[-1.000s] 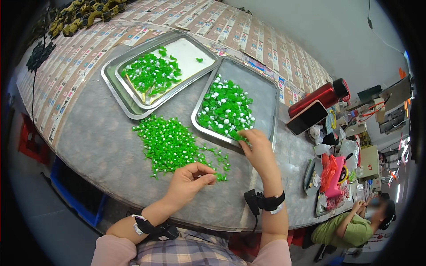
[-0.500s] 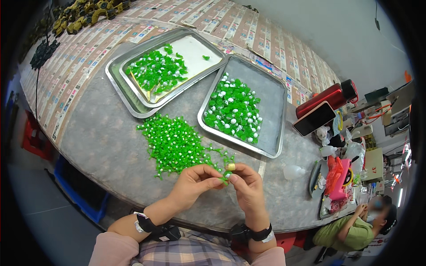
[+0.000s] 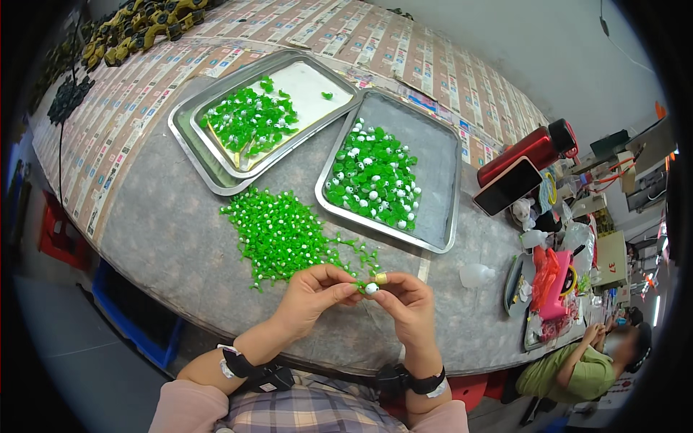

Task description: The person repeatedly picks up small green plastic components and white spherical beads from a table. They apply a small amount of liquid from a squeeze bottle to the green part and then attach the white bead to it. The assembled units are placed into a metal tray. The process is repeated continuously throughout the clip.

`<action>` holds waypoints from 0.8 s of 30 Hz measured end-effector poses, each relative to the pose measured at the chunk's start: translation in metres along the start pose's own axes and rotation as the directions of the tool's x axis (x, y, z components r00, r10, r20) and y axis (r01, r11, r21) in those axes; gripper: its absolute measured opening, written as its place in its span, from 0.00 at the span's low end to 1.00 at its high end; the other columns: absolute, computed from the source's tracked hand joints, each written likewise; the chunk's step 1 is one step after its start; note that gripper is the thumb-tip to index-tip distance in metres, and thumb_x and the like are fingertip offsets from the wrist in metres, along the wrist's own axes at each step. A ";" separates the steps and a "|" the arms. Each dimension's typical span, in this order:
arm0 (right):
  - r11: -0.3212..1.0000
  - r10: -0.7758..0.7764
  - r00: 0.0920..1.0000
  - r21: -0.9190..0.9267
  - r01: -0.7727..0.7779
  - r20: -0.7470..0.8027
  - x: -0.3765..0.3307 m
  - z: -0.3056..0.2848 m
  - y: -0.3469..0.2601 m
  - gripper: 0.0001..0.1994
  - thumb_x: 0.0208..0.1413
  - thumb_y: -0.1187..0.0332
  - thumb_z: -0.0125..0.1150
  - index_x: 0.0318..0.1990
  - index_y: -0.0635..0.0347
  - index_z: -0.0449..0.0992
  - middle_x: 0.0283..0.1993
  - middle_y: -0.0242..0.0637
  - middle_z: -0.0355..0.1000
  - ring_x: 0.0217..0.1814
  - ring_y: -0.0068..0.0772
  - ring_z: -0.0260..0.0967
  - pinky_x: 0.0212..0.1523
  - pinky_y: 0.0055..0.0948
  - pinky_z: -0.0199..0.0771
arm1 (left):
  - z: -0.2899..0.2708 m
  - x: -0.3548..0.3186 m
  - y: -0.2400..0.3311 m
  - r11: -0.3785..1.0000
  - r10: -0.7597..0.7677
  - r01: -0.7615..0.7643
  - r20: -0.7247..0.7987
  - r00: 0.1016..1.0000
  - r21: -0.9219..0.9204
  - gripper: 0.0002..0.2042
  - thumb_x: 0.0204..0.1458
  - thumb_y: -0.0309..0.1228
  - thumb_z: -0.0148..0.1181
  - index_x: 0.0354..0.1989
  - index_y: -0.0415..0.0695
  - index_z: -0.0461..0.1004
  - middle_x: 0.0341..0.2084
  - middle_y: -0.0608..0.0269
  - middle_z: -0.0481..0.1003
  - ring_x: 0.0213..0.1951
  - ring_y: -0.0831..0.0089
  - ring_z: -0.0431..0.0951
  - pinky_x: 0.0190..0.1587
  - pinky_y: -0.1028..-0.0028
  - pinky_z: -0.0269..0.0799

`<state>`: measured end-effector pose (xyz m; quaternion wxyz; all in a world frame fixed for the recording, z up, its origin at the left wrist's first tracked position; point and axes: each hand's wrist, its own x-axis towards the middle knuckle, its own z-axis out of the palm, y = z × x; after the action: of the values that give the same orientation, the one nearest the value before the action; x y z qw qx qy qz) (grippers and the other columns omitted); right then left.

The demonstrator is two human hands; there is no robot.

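Note:
Near the table's front edge, my left hand (image 3: 312, 302) pinches a small green plastic piece (image 3: 360, 286) between thumb and fingertips. Against it, my right hand (image 3: 408, 312), with yellow tape round a fingertip, pinches a small white ball (image 3: 372, 289). Ball and green piece touch; whether they are joined I cannot tell. Just beyond my left hand spreads a loose pile of small green pieces with white spots (image 3: 278, 234). Farther off, a metal tray (image 3: 442, 173) holds green pieces with white balls. Left of it, stacked metal trays (image 3: 216, 184) hold more of them on a white sheet.
At right lie a red bottle (image 3: 516, 155), a dark phone (image 3: 507, 186), a clear plastic item (image 3: 476, 275) and a pink box (image 3: 557, 292) among bags. Yellow toy parts (image 3: 137, 32) are heaped far left. A person in a green shirt (image 3: 567, 374) sits at the right.
My fingers have turned the small part, so the white ball now shows more fully between my fingertips. Both hands stay close together at nearly the same place.

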<state>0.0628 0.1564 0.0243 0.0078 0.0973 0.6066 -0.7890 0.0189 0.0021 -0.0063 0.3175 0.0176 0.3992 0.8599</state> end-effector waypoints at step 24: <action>0.985 0.069 0.996 -0.160 -0.061 0.048 -0.001 -0.007 -0.004 0.11 0.43 0.78 0.57 0.36 0.67 0.70 0.32 0.36 0.70 0.33 0.20 0.67 0.33 0.16 0.67 | 0.004 -0.005 -0.003 0.872 0.170 -0.152 0.003 0.985 0.465 0.05 0.42 0.23 0.56 0.29 0.37 0.71 0.25 0.65 0.72 0.27 0.81 0.71 0.29 0.83 0.67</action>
<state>0.0643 0.1645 0.0267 0.0574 0.0951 0.6633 -0.7400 0.0259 0.0031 -0.0045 0.2236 0.1099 0.5959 0.7634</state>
